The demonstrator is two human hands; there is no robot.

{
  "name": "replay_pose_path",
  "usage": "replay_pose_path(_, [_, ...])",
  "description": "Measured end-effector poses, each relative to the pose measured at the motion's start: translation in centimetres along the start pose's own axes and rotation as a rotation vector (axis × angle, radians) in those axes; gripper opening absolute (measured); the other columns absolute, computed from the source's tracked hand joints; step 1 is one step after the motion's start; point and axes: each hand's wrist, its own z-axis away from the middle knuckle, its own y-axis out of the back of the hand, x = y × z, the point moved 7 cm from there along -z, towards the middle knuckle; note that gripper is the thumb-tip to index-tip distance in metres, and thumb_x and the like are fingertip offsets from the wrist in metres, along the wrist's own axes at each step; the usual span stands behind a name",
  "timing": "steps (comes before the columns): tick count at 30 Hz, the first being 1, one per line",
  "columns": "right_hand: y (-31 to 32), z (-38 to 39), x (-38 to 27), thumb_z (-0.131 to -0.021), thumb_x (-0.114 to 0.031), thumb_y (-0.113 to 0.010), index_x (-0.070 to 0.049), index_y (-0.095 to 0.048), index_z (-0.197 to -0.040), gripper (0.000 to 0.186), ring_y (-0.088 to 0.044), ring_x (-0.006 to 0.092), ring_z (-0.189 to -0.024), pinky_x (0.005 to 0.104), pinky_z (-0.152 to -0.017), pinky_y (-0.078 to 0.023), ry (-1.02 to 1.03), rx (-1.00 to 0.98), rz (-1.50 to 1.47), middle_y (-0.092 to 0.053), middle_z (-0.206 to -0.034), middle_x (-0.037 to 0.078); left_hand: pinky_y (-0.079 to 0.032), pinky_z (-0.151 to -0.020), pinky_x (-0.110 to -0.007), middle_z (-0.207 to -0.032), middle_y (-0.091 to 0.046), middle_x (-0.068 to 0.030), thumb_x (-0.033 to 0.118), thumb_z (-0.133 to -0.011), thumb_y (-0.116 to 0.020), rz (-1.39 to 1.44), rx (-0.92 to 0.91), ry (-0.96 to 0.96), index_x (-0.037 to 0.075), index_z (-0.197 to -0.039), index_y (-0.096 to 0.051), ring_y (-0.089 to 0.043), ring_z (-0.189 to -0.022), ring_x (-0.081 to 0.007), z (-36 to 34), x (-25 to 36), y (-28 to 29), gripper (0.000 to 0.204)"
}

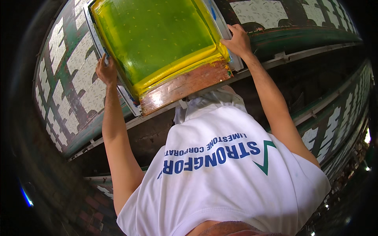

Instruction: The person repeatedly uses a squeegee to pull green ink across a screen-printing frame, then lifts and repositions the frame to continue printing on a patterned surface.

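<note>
A screen printing frame (93, 34) with green mesh and yellow borders lies in front of me, slightly turned. My left hand (106, 71) grips its left side bar, fingers over the outer edge. On the right side bar, my right hand (238, 41) holds on, with the thumb reaching inward across the rim. A brown wooden board (189, 82), glossy and smeared with a little paint, spans the frame's near end between the two side bars. Small pale marks are scattered over the mesh.
White cut fabric pieces (258, 14) with small prints lie in rows on the long dark green table (283, 39) to both sides. A metal rail (293, 56) runs along its near edge. Behind me on the right stands another table with similar pieces (330, 125).
</note>
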Motion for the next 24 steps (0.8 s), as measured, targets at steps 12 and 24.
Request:
replay_pose_path(12, [0.8,9.5,-15.2,-0.091,-0.030,-0.081,-0.003,-0.066,-0.137,0.055,-0.064,0.0380,-0.120,0.0429,-0.101,-0.055,0.477,-0.205,-0.079,-0.062,-0.136,0.017,-0.050,-0.101,-0.047,-0.116,-0.072,-0.0212,0.029,-0.090,-0.074,-0.043,-0.029,0.009,0.020,-0.123,-0.080,-0.065,-0.112,-0.0383,0.9,-0.7,-1.8,0.036])
replay_pose_path(24, [-4.7,12.7,-24.5,-0.080,-0.002,-0.067,-0.003,-0.067,-0.131,0.051,-0.069,0.0321,-0.107,0.0423,-0.092,-0.057,0.744,-0.298,0.214,-0.069,-0.120,0.014,-0.054,-0.096,-0.047,-0.117,-0.072,-0.0204,0.025,-0.086,-0.077,0.021,0.035,0.079,0.021,-0.123,-0.079,-0.066,-0.109,-0.0396,1.1,0.0,-1.1,0.037])
